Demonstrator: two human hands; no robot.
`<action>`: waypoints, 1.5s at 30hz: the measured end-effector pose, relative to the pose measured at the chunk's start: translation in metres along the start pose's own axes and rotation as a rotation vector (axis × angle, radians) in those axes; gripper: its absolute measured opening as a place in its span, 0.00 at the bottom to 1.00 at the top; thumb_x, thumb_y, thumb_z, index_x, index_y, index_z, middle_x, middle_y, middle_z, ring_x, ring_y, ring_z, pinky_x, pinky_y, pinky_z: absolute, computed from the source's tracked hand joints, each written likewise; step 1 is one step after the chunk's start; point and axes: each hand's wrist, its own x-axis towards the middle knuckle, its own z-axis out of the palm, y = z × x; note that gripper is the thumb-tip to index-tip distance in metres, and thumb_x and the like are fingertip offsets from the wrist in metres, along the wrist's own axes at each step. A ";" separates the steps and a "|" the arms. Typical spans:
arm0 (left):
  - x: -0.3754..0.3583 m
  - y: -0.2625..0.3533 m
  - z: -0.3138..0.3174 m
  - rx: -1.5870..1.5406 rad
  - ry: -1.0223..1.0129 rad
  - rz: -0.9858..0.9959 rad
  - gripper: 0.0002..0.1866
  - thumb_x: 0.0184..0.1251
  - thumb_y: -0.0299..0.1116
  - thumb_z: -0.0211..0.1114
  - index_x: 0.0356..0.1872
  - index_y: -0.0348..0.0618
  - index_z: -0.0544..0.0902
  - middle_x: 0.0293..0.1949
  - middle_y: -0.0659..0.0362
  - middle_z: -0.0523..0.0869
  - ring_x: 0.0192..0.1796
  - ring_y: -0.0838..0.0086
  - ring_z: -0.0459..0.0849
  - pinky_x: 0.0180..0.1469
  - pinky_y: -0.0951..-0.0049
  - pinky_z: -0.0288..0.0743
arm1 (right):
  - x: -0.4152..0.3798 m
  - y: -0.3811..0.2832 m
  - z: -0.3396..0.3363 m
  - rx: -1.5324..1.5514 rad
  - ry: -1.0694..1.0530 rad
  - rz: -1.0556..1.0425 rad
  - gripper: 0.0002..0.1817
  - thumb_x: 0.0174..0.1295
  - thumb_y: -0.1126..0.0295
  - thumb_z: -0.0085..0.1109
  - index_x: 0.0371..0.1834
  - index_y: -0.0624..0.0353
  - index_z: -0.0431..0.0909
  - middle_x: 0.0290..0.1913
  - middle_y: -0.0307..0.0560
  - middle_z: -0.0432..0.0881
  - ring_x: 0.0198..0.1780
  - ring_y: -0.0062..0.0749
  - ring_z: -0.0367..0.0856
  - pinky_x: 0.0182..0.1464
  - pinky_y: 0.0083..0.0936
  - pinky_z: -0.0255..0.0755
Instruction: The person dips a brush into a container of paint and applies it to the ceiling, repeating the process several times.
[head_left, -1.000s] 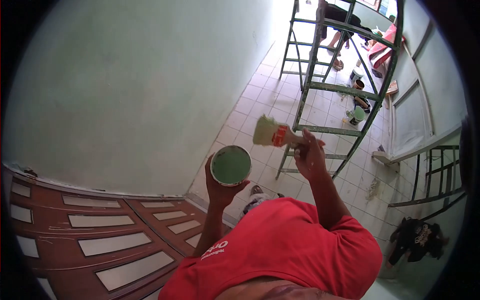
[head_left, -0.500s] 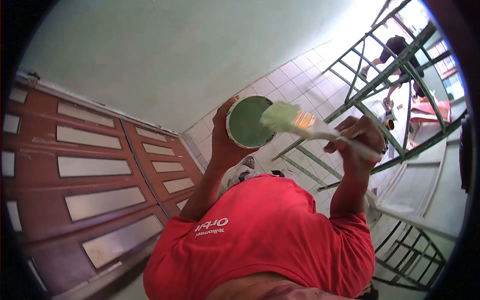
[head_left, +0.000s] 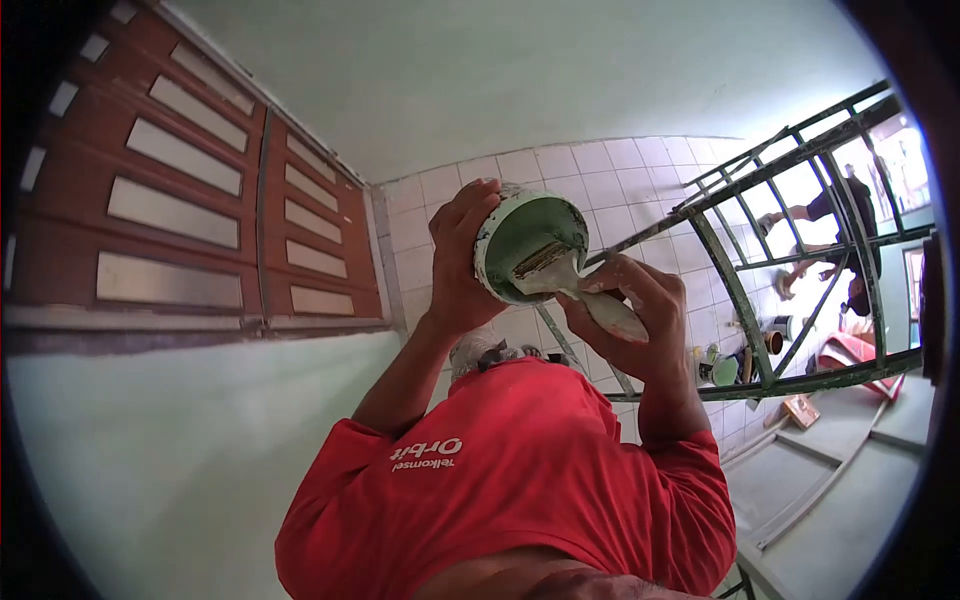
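Two hands are raised in front of the person's chest, both occupied. The left hand (head_left: 462, 262) has its fingers (head_left: 478, 192) wrapped over the rim and side of a small paint can (head_left: 512, 235), gripping it firmly and tilting it so the mouth faces the camera. The can's inside is coated in pale green paint, and its outer wall is smeared white. The right hand (head_left: 628, 318) is closed around the handle of a paintbrush (head_left: 570, 282), the fingers curled tight on the paint-covered grip. The brush head sits inside the mouth of the can, bristles against the lower part of the green interior. The two hands are just beside each other, with the can between them and slightly above the right hand.

Below the hands lies the person's red shirt (head_left: 520, 480), with white lettering on the chest. Behind the can, far below, a white tiled floor (head_left: 560, 165) is visible. To the left stands a brown panelled door (head_left: 190, 190) with pale inset panels, and beneath it in the view a pale green wall (head_left: 180, 450). A second expanse of the same pale wall runs across the top of the view. To the right, a green metal scaffold frame (head_left: 760, 260) crosses the scene. Beyond its bars another person (head_left: 850, 230) in dark clothing stands on the floor, well apart. Several small paint pots (head_left: 725, 368) sit on the tiles near the foot of the frame.
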 end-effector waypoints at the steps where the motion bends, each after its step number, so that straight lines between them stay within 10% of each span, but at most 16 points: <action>1: -0.004 0.012 0.002 0.037 0.007 0.001 0.58 0.42 0.40 0.90 0.75 0.41 0.63 0.73 0.48 0.70 0.76 0.55 0.68 0.76 0.57 0.67 | -0.008 0.000 -0.004 0.012 -0.010 -0.007 0.15 0.46 0.80 0.79 0.32 0.63 0.80 0.28 0.47 0.85 0.28 0.29 0.87 0.29 0.22 0.77; 8: -0.030 0.054 0.014 0.205 0.104 0.082 0.55 0.42 0.51 0.88 0.71 0.42 0.68 0.69 0.49 0.75 0.71 0.54 0.74 0.71 0.54 0.61 | -0.039 -0.008 -0.027 0.011 -0.117 -0.061 0.13 0.49 0.76 0.79 0.32 0.63 0.80 0.27 0.47 0.85 0.27 0.34 0.88 0.28 0.25 0.78; 25: -0.063 0.086 0.011 0.304 0.122 0.043 0.52 0.42 0.43 0.85 0.71 0.41 0.69 0.69 0.48 0.76 0.72 0.52 0.73 0.72 0.53 0.60 | -0.073 -0.001 -0.027 0.007 -0.082 -0.233 0.13 0.49 0.75 0.78 0.29 0.60 0.79 0.26 0.48 0.83 0.25 0.40 0.86 0.27 0.31 0.76; 45: -0.185 0.121 -0.008 0.271 0.123 -0.508 0.60 0.32 0.38 0.89 0.74 0.46 0.66 0.68 0.52 0.76 0.71 0.54 0.73 0.70 0.53 0.60 | -0.111 0.021 0.034 0.248 -0.315 -0.104 0.09 0.53 0.72 0.79 0.30 0.62 0.85 0.25 0.49 0.87 0.25 0.34 0.88 0.28 0.28 0.78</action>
